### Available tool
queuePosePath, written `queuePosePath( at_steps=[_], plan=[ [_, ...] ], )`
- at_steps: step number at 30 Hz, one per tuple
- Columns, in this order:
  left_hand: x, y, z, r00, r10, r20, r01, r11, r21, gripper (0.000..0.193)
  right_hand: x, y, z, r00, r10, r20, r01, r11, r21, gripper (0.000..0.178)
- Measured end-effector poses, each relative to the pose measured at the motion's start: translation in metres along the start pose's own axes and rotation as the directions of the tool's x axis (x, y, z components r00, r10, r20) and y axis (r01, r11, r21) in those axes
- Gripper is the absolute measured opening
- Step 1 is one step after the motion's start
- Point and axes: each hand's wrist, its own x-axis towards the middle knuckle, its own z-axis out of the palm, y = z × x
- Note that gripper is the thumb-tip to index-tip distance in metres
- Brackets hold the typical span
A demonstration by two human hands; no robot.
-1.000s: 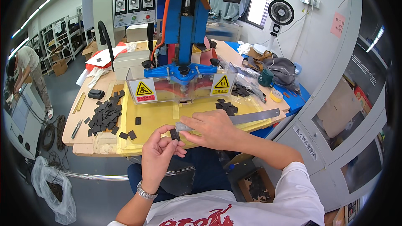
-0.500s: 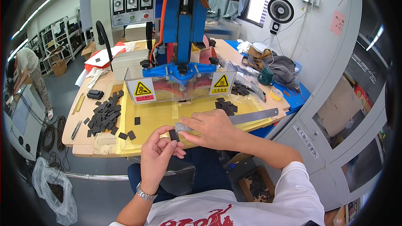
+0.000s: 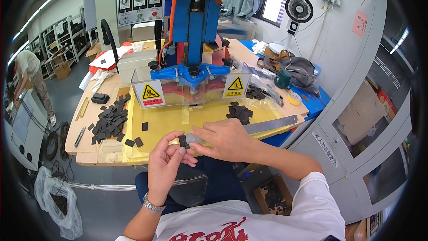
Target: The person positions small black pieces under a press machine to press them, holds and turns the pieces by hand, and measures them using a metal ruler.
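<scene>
Between the thumb and fingers of my left hand (image 3: 168,157) is a small black rectangular piece (image 3: 183,142), held up just past the table's front edge. My right hand (image 3: 225,139) grips a long flat metal strip (image 3: 272,124), like a steel ruler, near its grey, wrapped-looking end. That end meets the black piece, and the strip's bare length runs out to the right over the table. Left of my hands lies a heap of similar black pieces (image 3: 111,119), with a few single ones near it. A smaller pile (image 3: 240,113) sits beyond my right hand.
A blue press (image 3: 194,74) with a clear guard (image 3: 178,98) stands behind the yellow-covered board (image 3: 167,118). A cutter-like tool (image 3: 80,137) and a black case (image 3: 100,98) lie at left. Right are a tape roll (image 3: 294,98), a green cup (image 3: 282,79) and a bag (image 3: 298,69).
Both hands have shifted very slightly left, with the black piece and the metal strip still held. The strip's wrapped end stays against the piece.
</scene>
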Motion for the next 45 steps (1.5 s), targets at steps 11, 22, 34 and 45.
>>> queuePosePath(
  at_steps=[11,22,34,45],
  plan=[
    [0.000,-0.001,0.000,1.000,-0.006,0.000,0.006,1.000,0.001,0.038,-0.003,-0.002,-0.001,1.000,-0.014,0.012,0.013,0.999,0.045,0.039],
    [0.003,-0.003,-0.002,0.999,-0.029,-0.033,0.028,0.998,-0.049,0.023,-0.004,-0.003,0.000,1.000,0.005,-0.013,-0.005,1.000,0.014,0.035],
    [0.007,0.003,-0.023,0.994,-0.098,-0.046,0.105,0.970,0.218,0.008,-0.004,-0.002,-0.006,0.999,0.028,-0.033,-0.027,0.999,0.024,0.035],
    [0.007,0.014,-0.021,0.993,-0.114,0.000,0.110,0.954,0.280,0.014,-0.002,-0.006,-0.003,1.000,0.009,-0.026,-0.007,0.999,0.053,0.034]
  ],
)
